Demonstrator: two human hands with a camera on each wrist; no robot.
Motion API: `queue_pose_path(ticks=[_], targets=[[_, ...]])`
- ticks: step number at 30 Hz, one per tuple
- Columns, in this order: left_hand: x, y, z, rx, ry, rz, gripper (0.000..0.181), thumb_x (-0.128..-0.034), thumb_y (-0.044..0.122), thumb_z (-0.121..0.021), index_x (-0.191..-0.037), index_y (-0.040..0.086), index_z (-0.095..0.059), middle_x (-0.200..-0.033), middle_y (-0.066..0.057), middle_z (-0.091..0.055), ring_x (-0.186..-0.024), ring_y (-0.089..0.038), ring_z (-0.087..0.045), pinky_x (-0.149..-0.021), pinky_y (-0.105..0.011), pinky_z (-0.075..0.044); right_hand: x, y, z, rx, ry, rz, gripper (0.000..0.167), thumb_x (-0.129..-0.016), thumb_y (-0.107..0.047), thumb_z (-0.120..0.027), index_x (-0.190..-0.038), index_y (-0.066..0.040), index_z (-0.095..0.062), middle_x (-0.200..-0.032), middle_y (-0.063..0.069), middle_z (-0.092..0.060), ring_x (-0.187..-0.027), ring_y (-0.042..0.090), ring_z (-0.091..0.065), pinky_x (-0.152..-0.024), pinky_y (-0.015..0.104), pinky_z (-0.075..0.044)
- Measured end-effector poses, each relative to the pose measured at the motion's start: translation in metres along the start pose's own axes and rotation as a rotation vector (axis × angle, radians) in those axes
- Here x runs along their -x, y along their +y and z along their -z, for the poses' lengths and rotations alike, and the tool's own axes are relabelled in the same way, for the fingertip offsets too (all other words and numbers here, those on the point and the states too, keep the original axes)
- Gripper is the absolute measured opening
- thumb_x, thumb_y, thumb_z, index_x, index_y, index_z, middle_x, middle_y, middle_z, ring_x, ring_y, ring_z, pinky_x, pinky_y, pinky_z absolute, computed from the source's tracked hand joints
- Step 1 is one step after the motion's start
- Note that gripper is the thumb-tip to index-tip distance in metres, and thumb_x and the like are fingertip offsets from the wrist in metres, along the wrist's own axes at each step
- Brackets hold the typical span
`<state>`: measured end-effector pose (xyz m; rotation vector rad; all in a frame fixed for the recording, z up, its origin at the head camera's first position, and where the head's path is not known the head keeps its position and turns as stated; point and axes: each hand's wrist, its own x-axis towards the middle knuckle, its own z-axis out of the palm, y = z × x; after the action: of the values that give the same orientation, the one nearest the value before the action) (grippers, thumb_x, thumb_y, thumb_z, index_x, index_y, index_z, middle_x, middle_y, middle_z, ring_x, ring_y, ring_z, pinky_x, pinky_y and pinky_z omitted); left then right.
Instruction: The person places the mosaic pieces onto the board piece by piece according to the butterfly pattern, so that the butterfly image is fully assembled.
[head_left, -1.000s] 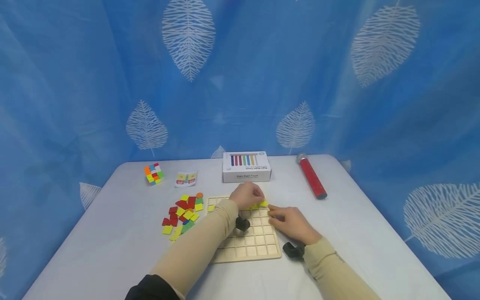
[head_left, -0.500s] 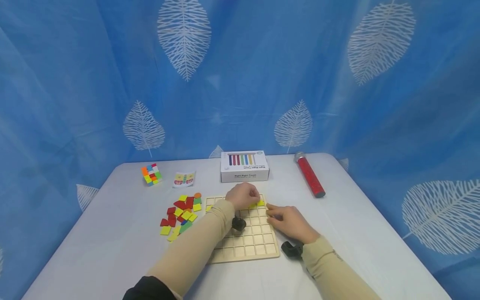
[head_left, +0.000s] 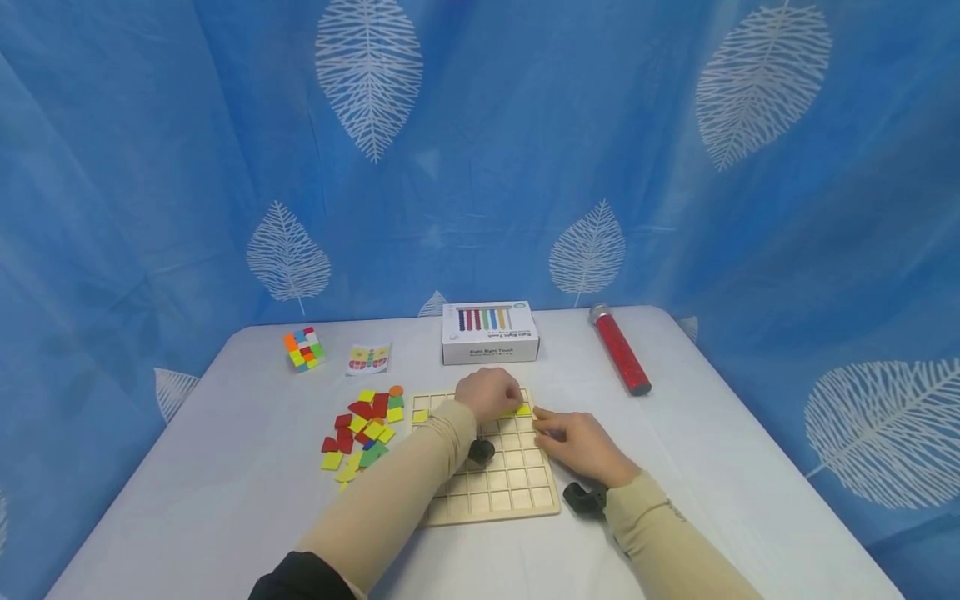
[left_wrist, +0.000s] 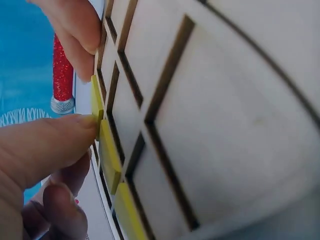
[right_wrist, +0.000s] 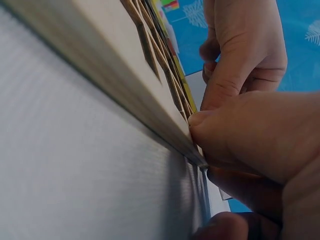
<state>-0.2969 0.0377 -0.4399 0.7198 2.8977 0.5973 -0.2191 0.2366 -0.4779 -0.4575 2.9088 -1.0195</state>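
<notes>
Yellow tile [left_wrist: 96, 97] touches the left hand [head_left: 488, 392].

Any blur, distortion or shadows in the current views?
Head: even light, but small print on the white carton is soft. Left wrist: one dark line on the wooden grid board bows. Right wrist: the board's near edge blurs; shadow darkens the tablecloth.

The white-topped counter [head_left: 187, 500] bears, along its far side from left to right, a puzzle cube [head_left: 303, 349], a picture card [head_left: 368, 359], a lettered white box [head_left: 490, 335] and a red silver-ended tube [head_left: 622, 354], and, nearer, loose coloured tiles [head_left: 375, 431] left of a wooden grid board [head_left: 517, 480].
</notes>
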Motion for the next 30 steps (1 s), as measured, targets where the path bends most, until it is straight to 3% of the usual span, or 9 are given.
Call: queue_pose_path(ticks=[4,8,11,13,17,19,24,30], targets=[[0.017,-0.017,0.010,0.098,0.089,0.041,0.013,-0.0973,0.031,-0.069,-0.102,0.026,-0.081,-0.101,0.011,-0.076,-0.096,-0.012,-0.070,-0.086,-0.038,-0.056,-0.002,-0.004,-0.006,-0.009,-0.009,0.000,0.035,-0.095,-0.025,-0.073,-0.128,-0.013,-0.073,-0.147,0.000,-0.060,-0.138,0.030,-0.055,-0.114,0.050,-0.042],[0.057,-0.044,0.037,0.271,0.221,0.123,0.022,-0.0995,0.031,-0.067,-0.114,0.018,-0.079,-0.116,0.001,-0.076,-0.110,-0.023,-0.069,-0.094,-0.047,-0.055,-0.002,-0.006,-0.009,-0.014,-0.016,0.000,0.035,-0.096,-0.025,-0.073,-0.129,-0.014,-0.073,-0.148,0.000,-0.059,-0.139,0.031,-0.054,-0.115,0.051,-0.041],[0.091,-0.072,0.052,0.329,0.279,0.237,0.028,-0.0996,0.034,-0.067,-0.117,0.015,-0.078,-0.120,-0.003,-0.075,-0.111,-0.025,-0.068,-0.095,-0.049,-0.054,0.001,-0.005,-0.008,-0.005,-0.017,-0.011,0.036,-0.096,-0.025,-0.072,-0.130,-0.013,-0.072,-0.149,0.001,-0.058,-0.140,0.032,-0.053,-0.115,0.053,-0.040],[0.113,-0.093,0.058,0.347,0.292,0.345,0.032,-0.0997,0.036,-0.066,-0.122,0.015,-0.076,-0.121,-0.004,-0.074,-0.109,-0.026,-0.067,-0.094,-0.049,-0.054,0.003,-0.003,-0.006,0.003,-0.016,-0.020,0.037,-0.097,-0.025,-0.072,-0.131,-0.012,-0.071,-0.150,0.001,-0.057,-0.141,0.033,-0.051,-0.115,0.053,-0.040],[0.153,-0.138,0.064,0.395,0.320,0.529,0.041,-0.1022,0.036,-0.063,-0.134,0.011,-0.068,-0.129,-0.012,-0.069,-0.108,-0.030,-0.063,-0.095,-0.049,-0.055,0.005,-0.001,-0.001,0.015,-0.022,-0.034,0.040,-0.097,-0.026,-0.071,-0.134,-0.012,-0.069,-0.152,0.001,-0.055,-0.143,0.033,-0.049,-0.115,0.053,-0.039],[0.167,-0.157,0.062,0.420,0.348,0.597,0.041,-0.1037,0.033,-0.061,-0.136,0.009,-0.066,-0.135,-0.015,-0.065,-0.118,-0.033,-0.060,-0.103,-0.052,-0.051,0.005,0.000,0.001,0.023,-0.033,-0.032,0.041,-0.097,-0.027,-0.071,-0.136,-0.013,-0.068,-0.153,0.001,-0.054,-0.143,0.034,-0.048,-0.115,0.054,-0.039],[0.184,-0.187,0.052,0.447,0.401,0.664,0.041,-0.1055,0.029,-0.057,-0.139,0.006,-0.064,-0.145,-0.018,-0.059,-0.138,-0.040,-0.048,-0.114,-0.058,-0.039,0.002,0.004,0.002,0.023,-0.059,-0.007,0.044,-0.098,-0.028,-0.070,-0.138,-0.012,-0.066,-0.154,0.002,-0.052,-0.144,0.035,-0.047,-0.115,0.055,-0.039],[0.185,-0.188,0.043,0.366,0.405,0.623,0.045,-0.1024,0.033,-0.062,-0.142,0.011,-0.062,-0.139,-0.017,-0.061,-0.134,-0.038,-0.051,-0.112,-0.059,-0.041,-0.001,0.006,0.000,0.026,-0.064,0.019,0.045,-0.097,-0.028,-0.070,-0.139,-0.011,-0.065,-0.155,0.004,-0.051,-0.144,0.036,-0.047,-0.115,0.056,-0.039]])
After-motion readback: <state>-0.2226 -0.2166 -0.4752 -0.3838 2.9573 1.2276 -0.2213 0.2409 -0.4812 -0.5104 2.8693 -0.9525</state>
